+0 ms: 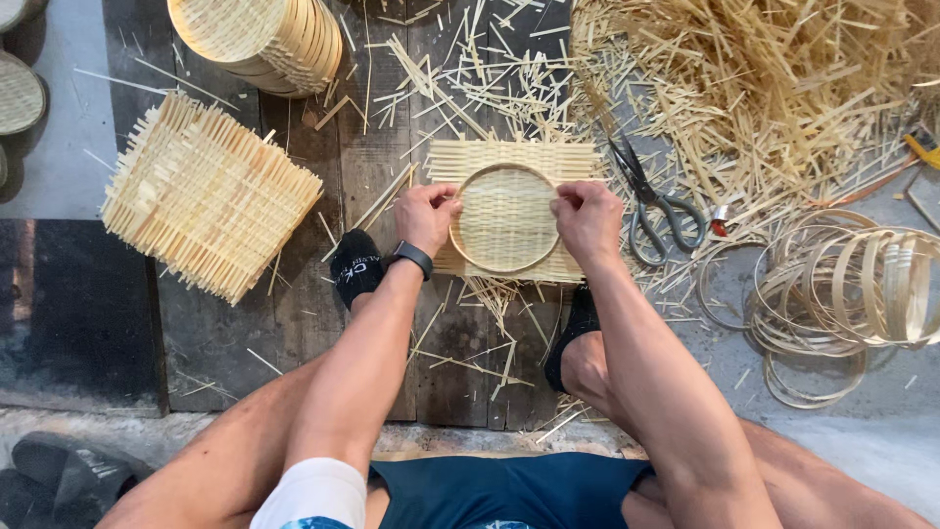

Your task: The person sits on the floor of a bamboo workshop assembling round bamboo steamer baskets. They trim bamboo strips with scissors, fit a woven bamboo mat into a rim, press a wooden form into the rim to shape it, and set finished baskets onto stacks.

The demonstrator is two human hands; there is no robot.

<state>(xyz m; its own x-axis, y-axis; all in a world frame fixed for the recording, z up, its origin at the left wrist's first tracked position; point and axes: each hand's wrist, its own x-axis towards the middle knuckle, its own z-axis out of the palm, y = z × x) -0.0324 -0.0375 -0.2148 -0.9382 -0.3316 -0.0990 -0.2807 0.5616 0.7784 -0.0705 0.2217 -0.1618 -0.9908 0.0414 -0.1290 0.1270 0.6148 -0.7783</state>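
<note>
Hands meet on a woven bamboo mat [509,162] lying on the dark wooden boards [225,333]. The left hand [426,216] and right hand [587,217] each pinch opposite edges of a round bamboo hoop [504,267] pressed onto the mat, fingers curled tight; the fingertips are hidden under the knuckles. Black-socked feet [354,266] flank the mat, the right one mostly behind the forearm. Scissors [648,201] lie just beside the mat. Loose hoops [852,284] pile at right, cut off by the frame edge. A stack of square mats [206,196] sits left; finished round trays [264,39] are cropped at top, as is the heap of bamboo strips [764,88].
</note>
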